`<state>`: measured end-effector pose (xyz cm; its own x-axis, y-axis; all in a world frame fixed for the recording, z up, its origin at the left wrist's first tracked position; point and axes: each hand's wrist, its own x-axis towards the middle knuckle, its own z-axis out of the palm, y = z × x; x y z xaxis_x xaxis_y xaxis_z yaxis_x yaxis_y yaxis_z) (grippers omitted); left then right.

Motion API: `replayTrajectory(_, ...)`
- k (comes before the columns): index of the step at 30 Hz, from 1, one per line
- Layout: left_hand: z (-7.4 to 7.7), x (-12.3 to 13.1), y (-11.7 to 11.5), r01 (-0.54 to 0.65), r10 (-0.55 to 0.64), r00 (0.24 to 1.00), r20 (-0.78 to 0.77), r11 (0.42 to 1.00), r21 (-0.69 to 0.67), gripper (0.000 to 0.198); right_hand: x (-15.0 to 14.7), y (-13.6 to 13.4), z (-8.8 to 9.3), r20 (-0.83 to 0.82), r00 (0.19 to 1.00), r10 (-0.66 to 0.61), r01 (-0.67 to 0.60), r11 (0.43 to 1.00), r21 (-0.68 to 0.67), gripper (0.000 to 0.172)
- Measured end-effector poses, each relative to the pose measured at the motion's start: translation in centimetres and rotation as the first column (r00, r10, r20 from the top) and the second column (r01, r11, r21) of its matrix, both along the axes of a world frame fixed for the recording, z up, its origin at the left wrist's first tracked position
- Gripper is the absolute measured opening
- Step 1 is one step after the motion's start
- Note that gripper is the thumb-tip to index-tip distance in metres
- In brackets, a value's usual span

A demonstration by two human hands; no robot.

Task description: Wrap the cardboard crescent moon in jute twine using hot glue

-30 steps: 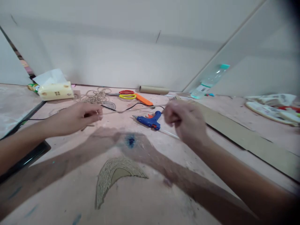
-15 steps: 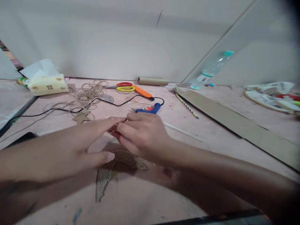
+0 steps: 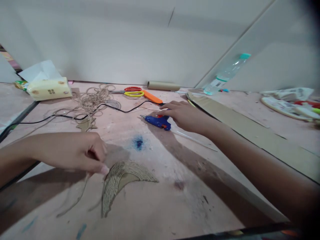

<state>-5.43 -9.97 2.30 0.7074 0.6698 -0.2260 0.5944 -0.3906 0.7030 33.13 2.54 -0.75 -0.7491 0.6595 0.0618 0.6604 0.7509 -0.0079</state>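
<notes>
My left hand (image 3: 75, 151) hovers just left of a crescent-shaped cardboard piece (image 3: 122, 181) partly wrapped in jute twine. Its fingers pinch a loose strand of twine (image 3: 75, 198) that trails toward me over the table. My right hand (image 3: 186, 115) reaches forward and lies over the rear of a blue hot glue gun (image 3: 156, 121), whose black cord runs left across the table. The fingers touch the gun; whether they grip it is unclear.
A twine bundle (image 3: 93, 98), red-and-yellow scissors (image 3: 132, 91), an orange cutter (image 3: 152, 97), a cardboard tube (image 3: 163, 86), a tissue box (image 3: 46, 88), a pencil, a clear glue stick (image 3: 195, 140), a long cardboard strip (image 3: 250, 130) and a plastic bottle (image 3: 226, 75) lie on the pink table.
Both hands were together over the crescent half a second ago. The right hand has since moved forward to the glue gun, and the left has drawn back left with the twine.
</notes>
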Motion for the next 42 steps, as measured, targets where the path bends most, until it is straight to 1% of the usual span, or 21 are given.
replayTrajectory(2,-0.6,0.7,-0.4,0.093,-0.109,0.989,-0.095,0.982,-0.163,0.035,1.0,0.6,-0.6,-0.018,1.0,0.001,-0.002,0.997,-0.072,0.06)
replayTrajectory(3,-0.8,1.1,-0.7,0.102,-0.128,0.984,-0.12,0.974,-0.202,0.026,1.1,0.7,-0.8,-0.034,0.999,0.005,-0.009,0.994,-0.105,0.059)
replayTrajectory(5,-1.2,2.0,-1.6,0.069,-0.096,0.985,-0.145,0.982,-0.176,0.016,1.2,0.5,-1.0,-0.083,0.996,0.021,-0.034,0.986,-0.162,0.052)
replayTrajectory(7,-1.4,2.7,-2.7,0.055,-0.078,0.981,-0.177,0.99,-0.131,0.019,0.9,-0.1,-1.0,-0.144,0.989,0.041,-0.071,0.975,-0.209,0.045)
replayTrajectory(11,-1.9,3.7,-4.6,0.125,-0.132,0.969,-0.21,0.991,-0.046,0.028,0.5,-2.4,-0.6,-0.278,0.959,0.052,-0.139,0.943,-0.304,0.032)
replayTrajectory(14,-2.6,4.1,-5.0,0.158,-0.136,0.942,-0.306,0.986,0.047,0.027,0.5,-4.8,-0.1,-0.366,0.931,0.016,-0.158,0.919,-0.362,0.026)
replayTrajectory(16,-3.2,4.0,-4.7,0.135,-0.101,0.927,-0.361,0.988,0.071,0.018,0.5,-6.3,0.3,-0.45,0.888,-0.091,-0.132,0.888,-0.44,0.027)
replayTrajectory(17,-3.5,3.9,-4.5,0.108,-0.069,0.921,-0.382,0.991,0.081,0.014,0.6,-7.1,0.3,-0.498,0.844,-0.198,-0.105,0.851,-0.515,0.029)
replayTrajectory(19,-3.9,3.5,-3.9,0.05,-0.005,0.916,-0.401,0.994,0.102,0.011,0.6,-8.3,0.1,-0.553,0.706,-0.443,-0.056,0.743,-0.667,0.033)
replayTrajectory(20,-4.0,3.3,-3.6,0.025,0.023,0.917,-0.399,0.993,0.113,0.01,0.6,-8.7,-0.3,-0.563,0.638,-0.525,-0.048,0.702,-0.71,0.034)
replayTrajectory(21,-3.9,3.1,-3.3,0.011,0.035,0.917,-0.397,0.993,0.114,0.01,0.6,-9.0,-0.7,-0.567,0.58,-0.584,-0.047,0.671,-0.74,0.034)
replayTrajectory(23,-3.6,2.9,-2.8,0.005,0.041,0.909,-0.414,0.994,0.11,0.009,0.4,-9.4,-1.5,-0.567,0.524,-0.636,-0.069,0.632,-0.772,0.034)
replayTrajectory(25,-3.0,2.9,-2.4,0.019,0.031,0.88,-0.473,0.995,0.099,0.015,0.0,-9.5,-2.1,-0.547,0.529,-0.649,-0.106,0.588,-0.802,0.032)
replayTrajectory(27,-2.4,2.9,-2.1,0.03,0.055,0.866,-0.498,0.987,0.161,0.033,-0.3,-9.6,-2.3,-0.526,0.55,-0.648,-0.152,0.542,-0.826,0.028)
replayTrajectory(29,-2.2,2.9,-1.8,0.052,0.036,0.9,-0.434,0.981,0.189,0.051,-0.5,-9.7,-2.3,-0.497,0.565,-0.659,-0.183,0.488,-0.854,0.024)
replayTrajectory(30,-2.2,2.9,-1.8,0.062,0.013,0.922,-0.388,0.982,0.18,0.055,-0.5,-9.8,-2.2,-0.48,0.566,-0.671,-0.183,0.465,-0.866,0.024)
replayTrajectory(33,-2.7,2.8,-1.7,0.078,-0.028,0.952,-0.305,0.985,0.152,0.055,-0.4,-9.9,-2.3,-0.439,0.548,-0.712,-0.146,0.436,-0.888,0.026)
replayTrajectory(35,-3.1,2.8,-1.9,0.089,-0.034,0.943,-0.33,0.984,0.154,0.054,-0.4,-10.0,-2.4,-0.407,0.526,-0.747,-0.135,0.399,-0.907,0.031)
replayTrajectory(38,-3.4,3.2,-2.2,0.11,-0.051,0.923,-0.381,0.985,0.136,0.044,-0.6,-10.2,-2.5,-0.345,0.507,-0.79,-0.136,0.322,-0.937,0.041)
replayTrajectory(40,-3.3,3.6,-2.3,0.113,-0.054,0.915,-0.401,0.986,0.125,0.041,-0.9,-10.3,-2.4,-0.351,0.497,-0.793,-0.121,0.337,-0.934,0.043)
replayTrajectory(42,-3.1,3.9,-2.4,0.111,-0.051,0.901,-0.431,0.987,0.116,0.045,-1.1,-10.3,-2.3,-0.375,0.506,-0.776,-0.072,0.396,-0.916,0.036)
